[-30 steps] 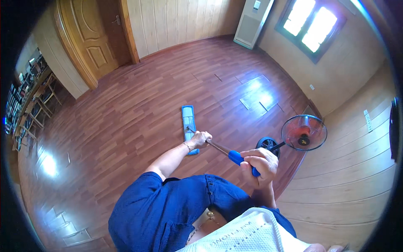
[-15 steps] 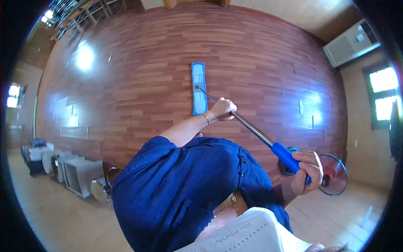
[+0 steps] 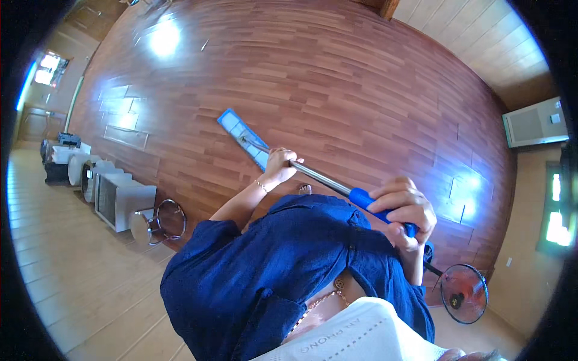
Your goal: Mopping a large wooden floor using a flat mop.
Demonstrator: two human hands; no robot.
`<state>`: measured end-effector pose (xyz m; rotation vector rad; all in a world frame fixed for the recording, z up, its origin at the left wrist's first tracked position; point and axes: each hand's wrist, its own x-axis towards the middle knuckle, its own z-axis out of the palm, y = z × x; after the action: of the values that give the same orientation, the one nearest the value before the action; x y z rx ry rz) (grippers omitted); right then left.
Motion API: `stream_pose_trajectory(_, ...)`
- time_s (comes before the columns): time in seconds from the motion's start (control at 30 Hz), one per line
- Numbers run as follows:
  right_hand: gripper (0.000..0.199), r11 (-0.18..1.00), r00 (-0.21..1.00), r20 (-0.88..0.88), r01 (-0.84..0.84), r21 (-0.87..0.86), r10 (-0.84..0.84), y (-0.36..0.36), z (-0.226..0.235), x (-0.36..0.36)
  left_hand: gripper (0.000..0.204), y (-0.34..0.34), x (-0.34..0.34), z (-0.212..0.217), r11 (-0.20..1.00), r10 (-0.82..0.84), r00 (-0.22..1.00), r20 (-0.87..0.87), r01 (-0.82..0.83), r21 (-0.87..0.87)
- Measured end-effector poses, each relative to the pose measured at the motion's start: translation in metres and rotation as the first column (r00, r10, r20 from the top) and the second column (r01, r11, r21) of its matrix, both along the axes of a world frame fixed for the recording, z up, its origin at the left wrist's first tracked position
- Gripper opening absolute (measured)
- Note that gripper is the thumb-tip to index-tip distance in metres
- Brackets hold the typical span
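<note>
A flat mop with a metal pole runs slantwise in front of me. Its blue-edged rectangular head lies on the wood-look floor, tilted from upper left to lower right. My left hand is wrapped round the pole low down, near the head. Higher up, my right hand grips the blue handle grip at the pole's end, fingers curled over it. The lower end of the mop head is partly hidden behind my left hand and wrist.
Along the left wall stand a chrome stool, a white box-shaped appliance and several other items. An electric fan stands close on my right. A white standing unit is by the far right wall. One foot shows below me.
The mop head has swung left and turned from nearly upright to slanted. Both hands moved with the pole, the left one leftward, the right one up and leftward. My view has also turned.
</note>
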<state>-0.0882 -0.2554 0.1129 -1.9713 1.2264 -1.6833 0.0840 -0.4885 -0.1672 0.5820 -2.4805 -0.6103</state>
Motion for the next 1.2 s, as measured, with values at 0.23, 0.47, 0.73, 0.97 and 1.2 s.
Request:
stream_pose_trajectory(0.23,0.015,0.949,0.925,0.360,-0.213,0.230,0.120,0.004,0.106,-0.068,0.041,0.030,-0.021,0.106,0.990,0.136,0.991,0.010,-0.137,0.040)
stream_pose_trajectory(0.47,0.013,0.937,0.967,0.256,-0.098,0.337,0.009,0.008,0.185,-0.087,0.038,0.032,-0.031,0.161,0.993,0.061,0.980,0.191,-0.079,0.085)
stream_pose_trajectory(0.73,0.017,0.972,0.967,0.115,0.219,0.089,-0.228,0.001,0.119,0.057,0.017,-0.009,0.045,0.096,0.916,-0.341,0.940,0.015,0.329,0.230)
stream_pose_trajectory(0.97,0.049,0.963,0.953,-0.163,0.236,-0.133,-0.256,0.034,0.143,0.167,0.028,0.006,0.059,0.099,0.760,-0.635,0.764,-0.112,0.644,0.088)
stream_pose_trajectory(1.2,0.055,0.837,0.764,-0.358,0.533,-0.119,-0.537,0.058,0.241,0.350,0.013,0.027,0.115,0.200,0.553,-0.833,0.553,-0.003,0.832,0.044)
